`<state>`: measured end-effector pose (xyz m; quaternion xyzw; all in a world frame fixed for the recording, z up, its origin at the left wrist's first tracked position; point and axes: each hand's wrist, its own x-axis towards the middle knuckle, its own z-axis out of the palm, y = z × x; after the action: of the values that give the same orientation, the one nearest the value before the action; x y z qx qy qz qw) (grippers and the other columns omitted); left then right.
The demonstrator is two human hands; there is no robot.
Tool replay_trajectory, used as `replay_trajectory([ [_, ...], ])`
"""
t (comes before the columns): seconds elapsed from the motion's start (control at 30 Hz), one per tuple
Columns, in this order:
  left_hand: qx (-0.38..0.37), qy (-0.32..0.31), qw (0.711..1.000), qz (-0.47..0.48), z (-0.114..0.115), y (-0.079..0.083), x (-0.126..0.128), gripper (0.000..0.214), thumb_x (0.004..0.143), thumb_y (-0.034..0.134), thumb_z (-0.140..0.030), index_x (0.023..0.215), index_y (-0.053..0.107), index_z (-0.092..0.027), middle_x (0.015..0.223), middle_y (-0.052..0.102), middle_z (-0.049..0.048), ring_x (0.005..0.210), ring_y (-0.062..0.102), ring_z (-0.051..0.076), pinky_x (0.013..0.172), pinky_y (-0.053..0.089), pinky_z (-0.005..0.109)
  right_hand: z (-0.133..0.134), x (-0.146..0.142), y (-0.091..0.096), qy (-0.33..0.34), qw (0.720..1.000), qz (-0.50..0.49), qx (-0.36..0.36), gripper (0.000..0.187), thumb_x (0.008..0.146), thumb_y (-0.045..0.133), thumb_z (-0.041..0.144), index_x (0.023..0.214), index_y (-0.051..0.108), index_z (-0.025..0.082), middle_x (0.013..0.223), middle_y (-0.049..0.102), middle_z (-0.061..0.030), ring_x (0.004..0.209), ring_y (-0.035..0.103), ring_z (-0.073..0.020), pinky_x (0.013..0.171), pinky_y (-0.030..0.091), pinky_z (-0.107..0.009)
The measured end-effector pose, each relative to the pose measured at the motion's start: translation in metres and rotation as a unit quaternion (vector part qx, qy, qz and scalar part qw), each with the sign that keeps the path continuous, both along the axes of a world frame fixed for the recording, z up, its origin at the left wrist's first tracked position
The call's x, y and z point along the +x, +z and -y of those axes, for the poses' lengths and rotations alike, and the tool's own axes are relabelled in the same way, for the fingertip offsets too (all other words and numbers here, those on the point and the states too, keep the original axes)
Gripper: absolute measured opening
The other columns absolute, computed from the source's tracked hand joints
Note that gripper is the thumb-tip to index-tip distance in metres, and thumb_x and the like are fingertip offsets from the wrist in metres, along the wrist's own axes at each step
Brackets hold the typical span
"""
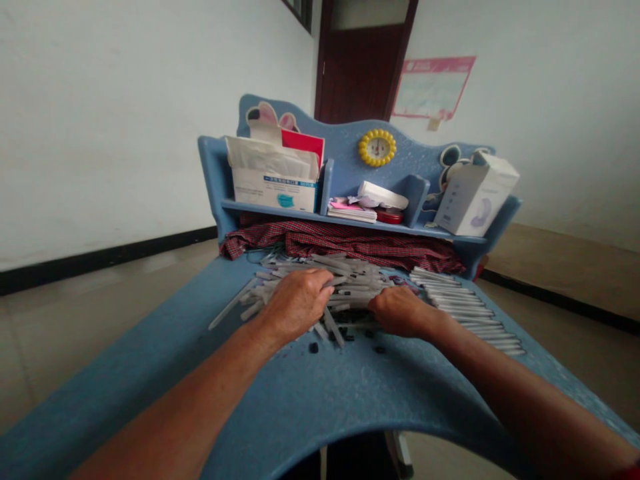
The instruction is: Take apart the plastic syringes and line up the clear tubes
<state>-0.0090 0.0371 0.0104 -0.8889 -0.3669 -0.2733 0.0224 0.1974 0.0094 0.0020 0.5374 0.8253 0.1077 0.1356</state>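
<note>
A loose heap of grey plastic pen tubes (pixel 345 280) lies in the middle of a blue desk (pixel 320 400). My left hand (pixel 295 303) rests on the heap's left side with fingers curled around a few tubes. My right hand (pixel 400 310) lies knuckles up at the heap's right side, fingers bent down into the tubes; what they hold is hidden. To the right, a neat row of grey tubes (pixel 470 310) lies side by side. Several small black caps (pixel 313 347) are scattered in front of my hands.
A red checked cloth (pixel 350 241) lies under the desk's shelf (pixel 350 223). On the shelf stand a box of face masks (pixel 274 180), a white carton (pixel 475 197), papers and a red tin. A yellow clock (pixel 377 147) is on the backboard. A dark door stands behind.
</note>
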Motion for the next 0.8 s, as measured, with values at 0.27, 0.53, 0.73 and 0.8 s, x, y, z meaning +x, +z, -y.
replay_trajectory([
  [0.27,-0.010,-0.001,1.000,-0.023,0.001,0.001,0.000,0.013,0.083,0.050,-0.017,0.084,0.063,-0.015,0.080,0.067,0.0055,0.077,0.063,0.019,0.068,0.043,0.027,-0.003,0.008,0.005,0.040,0.999,0.024,-0.016,0.026,0.080,0.044,0.014,0.089,0.068,0.012,0.085,0.070,-0.0162,0.078,0.066,-0.0242,0.066,0.045,-0.030],
  [0.53,-0.008,-0.020,1.000,-0.001,0.000,-0.001,-0.002,0.013,0.082,0.050,-0.016,0.083,0.064,-0.016,0.078,0.067,0.0046,0.074,0.063,0.018,0.067,0.043,0.026,0.010,0.021,0.024,0.031,0.999,0.031,0.009,0.023,0.082,0.042,0.016,0.086,0.065,0.013,0.082,0.069,-0.0134,0.077,0.065,-0.0225,0.061,0.040,-0.027],
  [0.73,-0.020,-0.046,0.998,0.022,-0.001,0.000,-0.003,0.013,0.080,0.052,-0.017,0.081,0.065,-0.018,0.077,0.067,0.0035,0.074,0.063,0.017,0.067,0.044,0.024,0.031,0.043,0.036,0.012,0.999,0.023,0.045,0.023,0.086,0.039,0.018,0.084,0.062,0.016,0.073,0.068,-0.0086,0.064,0.061,-0.0167,0.054,0.028,-0.026],
  [0.8,-0.024,-0.055,0.998,0.023,-0.001,0.001,-0.003,0.014,0.081,0.052,-0.017,0.082,0.066,-0.018,0.077,0.067,0.0036,0.074,0.063,0.017,0.068,0.044,0.024,0.037,0.050,0.038,0.007,0.998,0.008,0.065,0.023,0.087,0.039,0.018,0.085,0.061,0.016,0.070,0.067,-0.0074,0.061,0.058,-0.0146,0.053,0.025,-0.027],
])
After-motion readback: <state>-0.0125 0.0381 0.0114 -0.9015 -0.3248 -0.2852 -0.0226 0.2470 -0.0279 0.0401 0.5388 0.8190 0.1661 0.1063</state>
